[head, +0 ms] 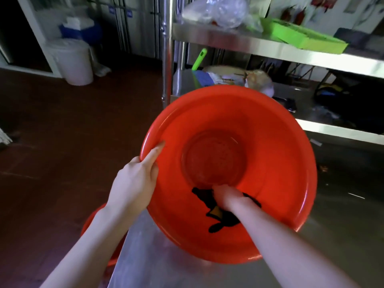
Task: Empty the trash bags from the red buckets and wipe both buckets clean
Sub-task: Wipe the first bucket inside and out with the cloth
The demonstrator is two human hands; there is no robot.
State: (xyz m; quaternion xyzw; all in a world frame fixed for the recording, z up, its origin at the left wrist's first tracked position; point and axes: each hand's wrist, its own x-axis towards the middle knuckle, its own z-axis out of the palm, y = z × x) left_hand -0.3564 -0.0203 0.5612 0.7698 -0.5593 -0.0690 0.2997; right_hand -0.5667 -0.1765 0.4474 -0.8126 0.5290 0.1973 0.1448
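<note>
A red bucket (270, 142) is tilted toward me on the steel table (158, 267), its inside bare of any bag. My left hand (135, 179) grips its left rim, thumb inside. My right hand (226, 196) is deep inside the bucket, pressing a black cloth (220, 217) with a yellow patch against the near inner wall. A second red bucket (93, 221) shows only as a sliver on the floor, below the table's left edge and behind my left forearm.
A steel rack (228, 38) stands behind the bucket, holding plastic bags (216, 11), a green tray (301, 36) and clutter on the lower shelf. A white lidded bin (72, 61) stands at the far left on the dark red floor (62, 132).
</note>
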